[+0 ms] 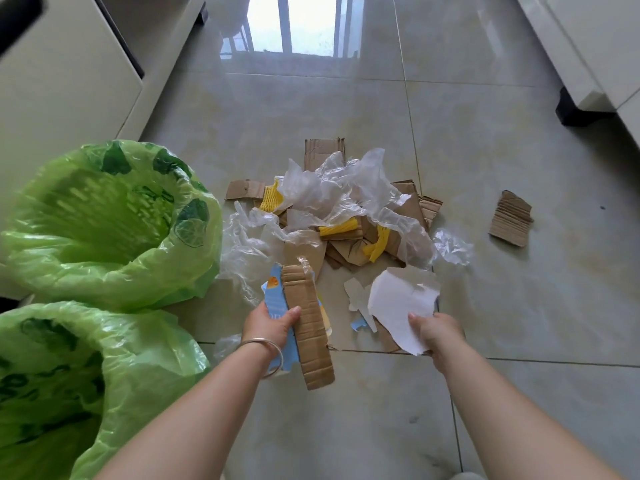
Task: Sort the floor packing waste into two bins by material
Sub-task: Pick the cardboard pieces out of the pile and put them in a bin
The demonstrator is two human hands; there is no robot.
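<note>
A heap of packing waste lies on the tiled floor: brown cardboard scraps (349,249), clear plastic film (341,188) and yellow foam netting (337,229). My left hand (268,322) grips a long brown cardboard strip (310,323) together with a blue printed card (277,299). My right hand (434,332) holds a torn white paper piece (398,306) just above the floor. Two bins lined with green plastic bags stand at the left, the far bin (114,216) and the near bin (69,375).
A lone cardboard piece (510,218) lies apart on the right. A small crumpled plastic film (452,245) sits beside the heap. White cabinets (62,71) flank the left, and white furniture with a black foot (575,112) stands at the right.
</note>
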